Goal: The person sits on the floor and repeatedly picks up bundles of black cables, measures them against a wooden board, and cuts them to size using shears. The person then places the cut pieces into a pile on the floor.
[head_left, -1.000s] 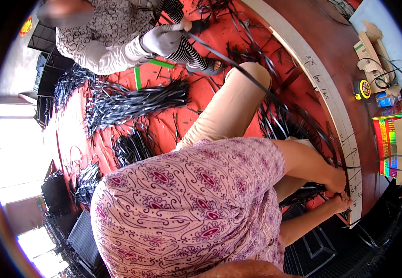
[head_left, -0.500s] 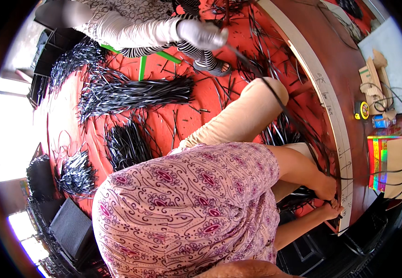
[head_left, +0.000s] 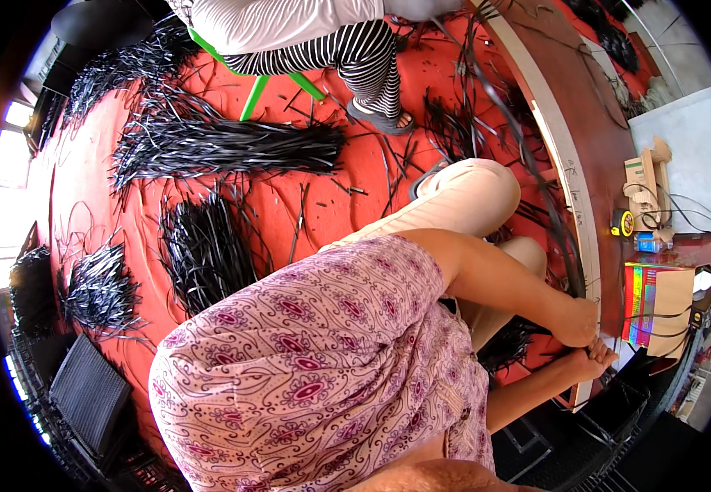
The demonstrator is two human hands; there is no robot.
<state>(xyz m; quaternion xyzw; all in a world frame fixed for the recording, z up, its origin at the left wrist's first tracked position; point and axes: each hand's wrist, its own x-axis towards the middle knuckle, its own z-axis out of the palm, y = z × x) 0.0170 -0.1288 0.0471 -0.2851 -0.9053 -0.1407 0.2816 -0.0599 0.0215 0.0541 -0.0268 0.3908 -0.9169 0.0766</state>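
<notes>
Both of my arms reach to the right, to the near end of a pale wooden board [head_left: 575,221] along the table edge. My left hand [head_left: 577,324] is closed, with a run of long black strips [head_left: 565,254] leading down to it and passing behind the forearm. Close below, my right hand [head_left: 592,362] is closed too, its fingers meeting those of the left. The strip ends inside the fingers are mostly hidden. From my hands the strips stretch up along the board toward another person's gloved hand [head_left: 421,6].
A person in striped trousers [head_left: 364,61] sits on a green stool [head_left: 255,97]. Bundles of black strips [head_left: 232,152] lie on the red floor covering [head_left: 290,221]. On the brown table [head_left: 610,189] are a yellow tape measure [head_left: 622,222] and cardboard pieces [head_left: 641,189]. Black woven panels [head_left: 89,394] stand lower left.
The view has shifted, and the other person's gloved hand has moved to the top edge. My hands stay together at the board's end. The strips now hang nearer the board.
</notes>
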